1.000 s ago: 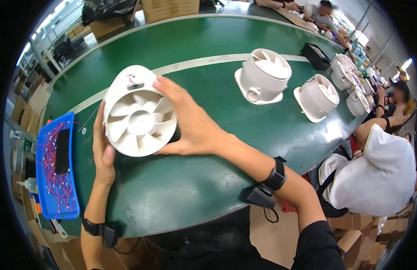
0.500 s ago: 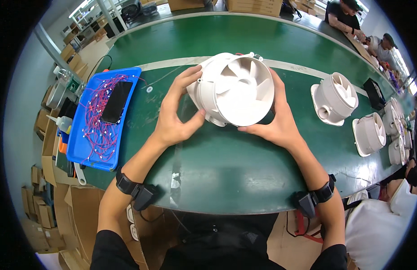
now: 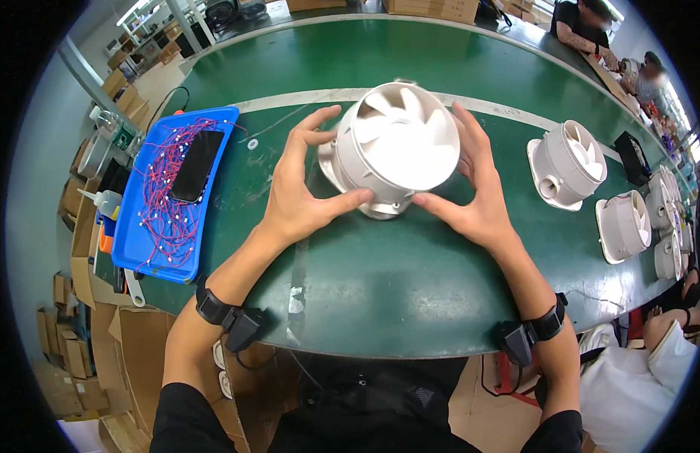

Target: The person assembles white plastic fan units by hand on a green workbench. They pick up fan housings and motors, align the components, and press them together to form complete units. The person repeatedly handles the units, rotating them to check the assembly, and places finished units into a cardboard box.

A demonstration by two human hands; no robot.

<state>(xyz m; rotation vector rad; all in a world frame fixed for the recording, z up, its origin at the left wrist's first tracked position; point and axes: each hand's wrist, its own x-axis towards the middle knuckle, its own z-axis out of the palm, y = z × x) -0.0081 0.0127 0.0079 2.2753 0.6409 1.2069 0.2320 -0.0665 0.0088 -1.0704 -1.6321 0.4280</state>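
A white inline duct fan [image 3: 399,143] is between my two hands over the green table. Its round mouth faces up and slightly toward me, showing the blades inside. My left hand [image 3: 301,177] is curved around its left side, with the thumb against the lower front of the casing. On the other side, my right hand [image 3: 478,185] cups the casing, its thumb at the front and its fingers partly hidden behind. Part of the flanged base shows below the round body. Whether the base touches the table I cannot tell.
A blue tray [image 3: 123,241] at left holds red wires with white connectors [image 3: 165,162] and a black phone [image 3: 196,166]. At right stand two more duct fans [image 3: 569,166], a black box [image 3: 631,157] and several further fans. Other people sit at the far right.
The duct fan has been turned and tipped more upright, bringing its front casing and base into view. My thumbs have moved in toward each other on its front.
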